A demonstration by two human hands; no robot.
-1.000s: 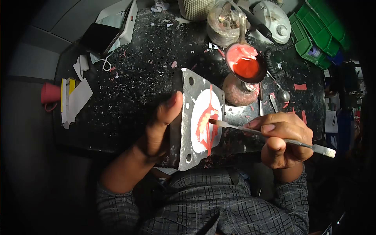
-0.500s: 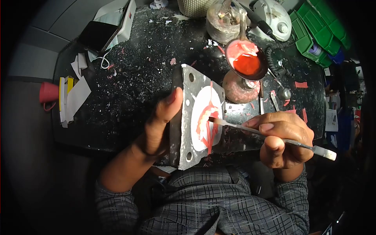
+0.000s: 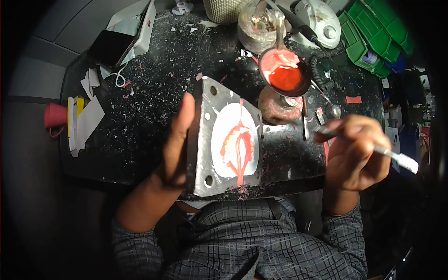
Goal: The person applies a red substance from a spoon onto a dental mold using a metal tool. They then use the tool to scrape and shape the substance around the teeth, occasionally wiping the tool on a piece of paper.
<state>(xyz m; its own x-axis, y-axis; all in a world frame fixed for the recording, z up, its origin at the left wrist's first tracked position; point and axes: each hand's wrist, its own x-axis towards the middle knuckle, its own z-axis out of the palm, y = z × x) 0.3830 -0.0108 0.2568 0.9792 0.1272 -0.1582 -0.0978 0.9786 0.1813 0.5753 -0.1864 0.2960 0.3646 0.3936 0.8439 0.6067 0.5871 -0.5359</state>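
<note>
My left hand (image 3: 176,142) grips the left edge of a grey metal dental flask half (image 3: 204,109), tilted up, with the thumb along its side; the other fingers are hidden behind it. White plaster (image 3: 221,119) fills its middle and bears a pink wax denture (image 3: 248,144) with pale teeth and red wax strips. To the right of the flask, apart from it, my right hand (image 3: 358,151) is closed around a thin brush (image 3: 402,161) with a white end; its tip is blurred by motion. Behind stands a ladle (image 3: 305,81) of melted red wax, above a round pinkish burner (image 3: 275,107).
A glass jar (image 3: 256,39), a white motor unit (image 3: 322,23) with a coiled cord and green bins (image 3: 361,44) stand at the back. Tools and wax scraps (image 3: 353,100) lie at right. A black-and-white box (image 3: 112,44), papers (image 3: 88,121) and a red mug (image 3: 55,115) sit at left.
The brush tip has left the wax denture, and my right hand has moved right with it. The flask has shifted slightly left and turned to face me more.
</note>
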